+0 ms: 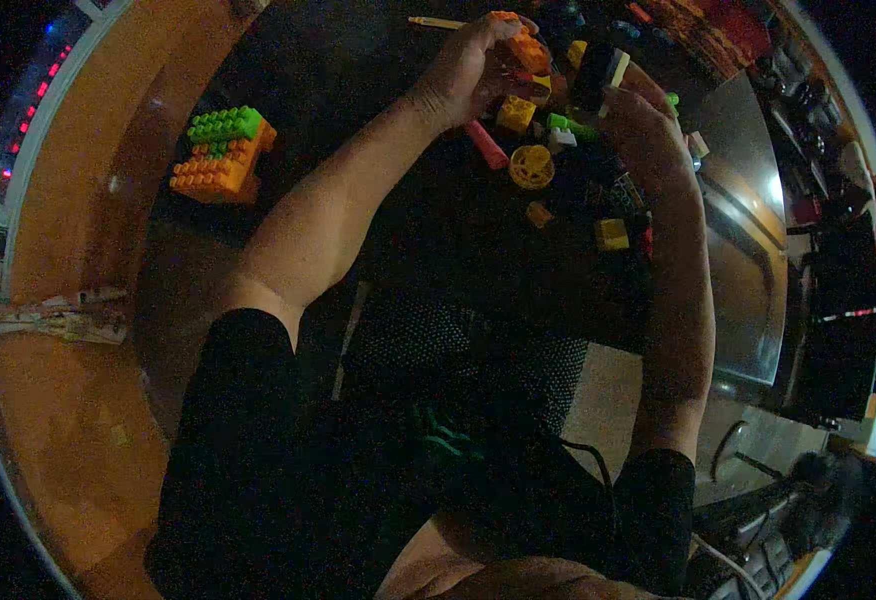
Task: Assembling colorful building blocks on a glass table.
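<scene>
Dark table (pixel 303 65): left hand (pixel 478 62) gripping orange block (pixel 529 52), right hand (pixel 648 122) dark piece (pixel 592 80) (arms (pixel 323 225) outstretched).

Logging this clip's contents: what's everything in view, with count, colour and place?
Studded stack: 1, green and orange, left.
Blocks: at least 2, yellow, right of centre.
Rod: 1, pinkish red, upper centre.
Round openwork piece: 1, yellow, right of the rod.
Peg: 1, green, upper centre.
Chunk: 1, white, just below the peg.
Chip: 1, orange, below the round openwork piece.
Thin stick: 1, yellowish, top.
Table: 1, dark, under the pieces.
Panel: 1, grey, right.
Clutter: uncounted, mixed colours, upper right.
Sleeves: 2, black, lower left and right.
Left hand: 1, bare, top centre, holding an orange studded piece.
Right hand: 1, bare, upper right, holding a dark-and-pale piece.
</scene>
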Motion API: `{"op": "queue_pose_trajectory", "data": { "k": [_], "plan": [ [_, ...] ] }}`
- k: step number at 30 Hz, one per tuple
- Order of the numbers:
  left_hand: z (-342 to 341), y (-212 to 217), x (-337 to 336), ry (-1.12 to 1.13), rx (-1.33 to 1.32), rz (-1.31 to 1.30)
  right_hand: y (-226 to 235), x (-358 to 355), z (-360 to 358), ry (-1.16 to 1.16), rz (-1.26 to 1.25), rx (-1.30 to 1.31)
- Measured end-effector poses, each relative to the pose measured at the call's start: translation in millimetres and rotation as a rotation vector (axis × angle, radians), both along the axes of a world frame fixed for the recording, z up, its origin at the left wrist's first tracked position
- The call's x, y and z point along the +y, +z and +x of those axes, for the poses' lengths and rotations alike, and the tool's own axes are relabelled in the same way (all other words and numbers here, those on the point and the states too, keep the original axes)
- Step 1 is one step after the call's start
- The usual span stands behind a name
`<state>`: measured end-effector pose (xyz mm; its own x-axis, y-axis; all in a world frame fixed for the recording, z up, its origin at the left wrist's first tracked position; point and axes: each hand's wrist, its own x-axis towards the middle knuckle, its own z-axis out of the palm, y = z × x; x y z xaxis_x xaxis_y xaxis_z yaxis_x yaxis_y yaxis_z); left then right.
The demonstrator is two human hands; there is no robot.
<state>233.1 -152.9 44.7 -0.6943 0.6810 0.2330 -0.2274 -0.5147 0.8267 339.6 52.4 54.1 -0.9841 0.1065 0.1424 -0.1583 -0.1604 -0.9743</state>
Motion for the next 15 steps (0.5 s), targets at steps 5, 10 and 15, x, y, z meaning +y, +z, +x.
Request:
{"op": "queue_pose_trajectory", "data": {
  "k": [5, 10, 15],
  "plan": [
    [-18, 15, -17, 0.196, -0.034, -0.054, 10, 62, -1, -0.226, 0.220, 0.019],
    [-27, 2, -12, 0.482, 0.192, -0.196, -3, 108, -4, -0.662, 1.420, 0.075],
    [-66, -28, -13, 0.570, 0.439, -0.092, -13, 123, -11, -0.662, 1.354, 0.133]
  ]
}}
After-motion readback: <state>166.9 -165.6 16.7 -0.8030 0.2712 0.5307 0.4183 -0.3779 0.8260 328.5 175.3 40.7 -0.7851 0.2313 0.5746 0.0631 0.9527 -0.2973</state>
